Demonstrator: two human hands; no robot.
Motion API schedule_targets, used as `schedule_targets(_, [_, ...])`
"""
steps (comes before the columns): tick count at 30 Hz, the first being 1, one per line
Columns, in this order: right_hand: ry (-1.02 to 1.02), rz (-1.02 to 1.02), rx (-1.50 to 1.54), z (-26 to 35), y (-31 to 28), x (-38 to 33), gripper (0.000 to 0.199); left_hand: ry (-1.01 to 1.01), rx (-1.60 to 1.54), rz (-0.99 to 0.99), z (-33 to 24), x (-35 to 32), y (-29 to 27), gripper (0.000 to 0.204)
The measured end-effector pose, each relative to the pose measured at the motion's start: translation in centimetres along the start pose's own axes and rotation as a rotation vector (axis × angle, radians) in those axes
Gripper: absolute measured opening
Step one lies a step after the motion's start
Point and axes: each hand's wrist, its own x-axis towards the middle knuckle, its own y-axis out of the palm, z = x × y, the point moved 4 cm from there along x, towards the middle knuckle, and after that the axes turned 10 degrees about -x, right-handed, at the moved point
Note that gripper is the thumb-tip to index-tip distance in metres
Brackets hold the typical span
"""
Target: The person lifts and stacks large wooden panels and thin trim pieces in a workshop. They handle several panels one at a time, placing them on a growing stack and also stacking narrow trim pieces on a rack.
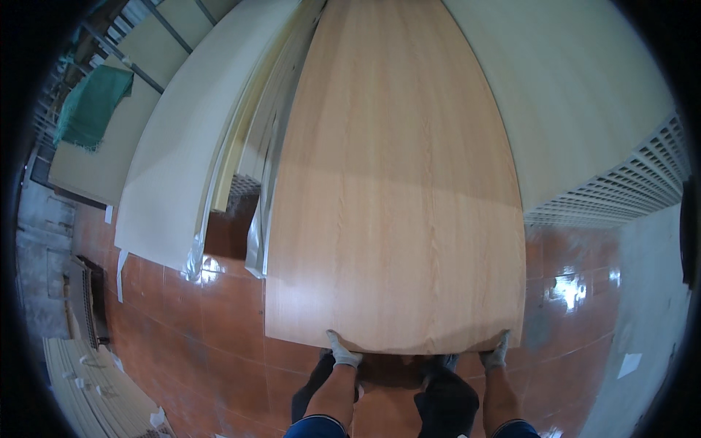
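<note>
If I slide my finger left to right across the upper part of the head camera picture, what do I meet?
Frayed green cloth → long whitish flat panel → wide light-brown wood-grain panel → broad cream flat panel.

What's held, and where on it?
Wood-grain panel, held by its near edge: left grip left of centre, right grip near the right corner.

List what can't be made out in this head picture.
Most fingers of the pale-grey-gloved left hand and matching right hand: head view, hidden beneath the long light-brown wood-grain panel.
That panel's far end: head view, cut off by the top edge.
Stack of thin pale boards, lower left: head view, cut off by the dark fisheye rim.
</note>
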Motion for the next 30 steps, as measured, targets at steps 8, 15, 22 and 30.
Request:
schedule_targets(8, [0.008, 0.201, 0.057, -4.0, -1.0, 1.8, 0.089, -0.026, 0.179, -0.027, -3.4, 4.4, -3.0, 0.085])
schedule_targets(15, [-0.014, 0.219, 0.104, -5.5, -0.8, 1.8, 0.088, 0.015, 0.464, -0.287, -14.5, 4.4, -1.6, 0.084])
schedule_targets(22, [-0.106, 0.26, 0.121, -6.4, -2.1, 3.9, 0.085, -0.197, 0.45, 0.024, -17.2, 6.2, -4.6, 0.079])
schedule_targets(30, [-0.483, -0.118, -0.126, -6.8, -2.5, 4.6, 0.095, 0.341, 0.133, 0.368, -19.3, 4.3, -4.3, 0.093])
